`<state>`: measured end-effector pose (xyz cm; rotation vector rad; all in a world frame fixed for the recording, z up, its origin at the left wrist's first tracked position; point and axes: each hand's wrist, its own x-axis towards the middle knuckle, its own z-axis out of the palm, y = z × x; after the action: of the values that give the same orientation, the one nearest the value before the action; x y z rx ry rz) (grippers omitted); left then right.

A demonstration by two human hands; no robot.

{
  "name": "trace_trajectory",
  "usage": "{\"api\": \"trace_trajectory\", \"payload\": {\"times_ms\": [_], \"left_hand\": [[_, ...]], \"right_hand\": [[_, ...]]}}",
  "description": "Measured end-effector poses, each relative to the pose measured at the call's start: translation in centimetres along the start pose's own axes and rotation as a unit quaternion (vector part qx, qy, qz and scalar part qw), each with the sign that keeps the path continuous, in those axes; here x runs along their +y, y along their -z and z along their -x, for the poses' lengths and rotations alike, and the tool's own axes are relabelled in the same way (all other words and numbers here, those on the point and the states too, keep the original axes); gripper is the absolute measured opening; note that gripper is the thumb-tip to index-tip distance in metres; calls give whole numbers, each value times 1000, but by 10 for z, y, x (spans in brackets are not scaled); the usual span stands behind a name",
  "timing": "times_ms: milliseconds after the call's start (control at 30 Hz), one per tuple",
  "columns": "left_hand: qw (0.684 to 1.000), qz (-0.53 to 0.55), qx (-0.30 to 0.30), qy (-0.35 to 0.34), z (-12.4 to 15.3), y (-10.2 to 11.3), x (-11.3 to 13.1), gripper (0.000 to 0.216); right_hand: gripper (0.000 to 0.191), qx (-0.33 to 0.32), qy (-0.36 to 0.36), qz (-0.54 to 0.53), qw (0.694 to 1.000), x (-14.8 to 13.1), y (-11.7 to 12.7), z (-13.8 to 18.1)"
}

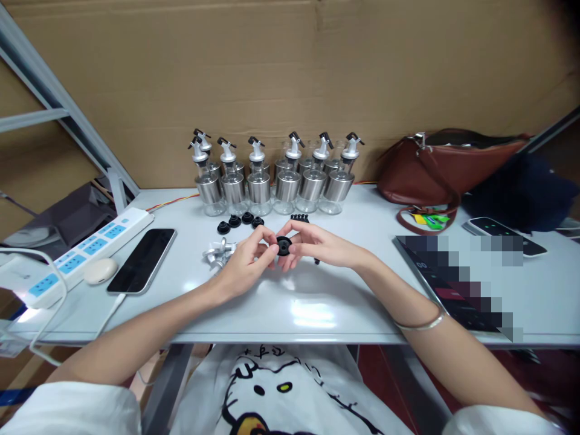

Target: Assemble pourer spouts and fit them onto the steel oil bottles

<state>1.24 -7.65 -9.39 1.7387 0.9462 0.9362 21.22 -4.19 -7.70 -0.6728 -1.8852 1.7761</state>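
Observation:
Both hands meet over the middle of the white table [290, 308]. My left hand [247, 260] and my right hand [317, 244] pinch a small round black cap [283, 246] between their fingertips, just above the tabletop. Beside my left hand lies a small pile of silver spout parts [217, 252]. Several loose black caps [240, 222] lie in a row behind the hands, with small black pieces [299, 217] near them. Several glass dispenser bottles [276, 181] with steel collars and black-tipped spouts stand in a row at the back.
A dark phone [142, 260] on a cable, a white mouse-shaped object [100, 270] and a white-and-blue power strip [86, 251] lie at the left. A brown bag [435, 169], coloured tags [430, 219], another phone [502, 232] and a dark tablet [453, 284] are at the right. Cardboard stands behind.

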Motion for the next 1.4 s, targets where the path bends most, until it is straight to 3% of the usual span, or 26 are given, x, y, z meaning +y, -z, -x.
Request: {"api": "trace_trajectory", "payload": {"times_ms": [300, 567, 867, 1100, 1400], "left_hand": [[1000, 16, -5, -12, -2, 2, 2, 17], [998, 43, -31, 23, -3, 2, 4, 33], [996, 63, -61, 33, -2, 4, 5, 39], [994, 59, -91, 12, -2, 5, -2, 38], [988, 105, -111, -27, -1, 8, -10, 36]], "right_hand": [[22, 13, -9, -2, 1000, -2, -3, -2], [21, 50, -22, 85, 995, -4, -14, -4], [18, 56, 13, 135, 989, -3, -19, -3], [17, 37, 36, 128, 990, -6, -20, -2], [21, 34, -13, 101, 994, -9, -19, -2]]}}
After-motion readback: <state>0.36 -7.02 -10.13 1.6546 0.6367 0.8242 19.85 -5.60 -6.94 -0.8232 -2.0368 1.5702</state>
